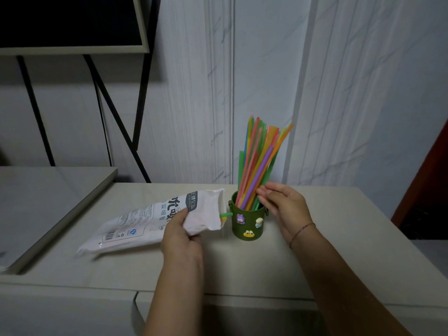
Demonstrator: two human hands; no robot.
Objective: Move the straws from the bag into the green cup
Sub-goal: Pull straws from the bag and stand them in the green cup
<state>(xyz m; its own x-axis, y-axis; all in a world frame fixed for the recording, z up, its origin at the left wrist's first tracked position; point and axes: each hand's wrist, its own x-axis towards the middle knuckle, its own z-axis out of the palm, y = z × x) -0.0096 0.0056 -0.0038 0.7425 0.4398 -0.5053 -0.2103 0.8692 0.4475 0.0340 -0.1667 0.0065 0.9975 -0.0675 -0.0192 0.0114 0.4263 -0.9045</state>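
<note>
A dark green cup (pixel 247 223) with small cartoon charms stands on the pale table (pixel 327 238). Several coloured straws (pixel 257 156) stand in it, fanned upward and leaning right. My right hand (pixel 283 207) is beside the cup's right rim, fingers relaxed, fingertips touching the lower part of the straws. A white printed plastic bag (pixel 150 221) lies on its side left of the cup, mouth toward it. My left hand (pixel 180 230) grips the bag near its mouth. A short green straw end (pixel 225 215) pokes out of the bag's opening next to the cup.
A grey panel (pixel 48 204) lies at the table's left edge. Behind it stands a black metal frame (pixel 116 117) holding a dark board. A white marbled wall (pixel 266 69) runs close behind the cup. A reddish-brown edge (pixel 426 180) shows at far right.
</note>
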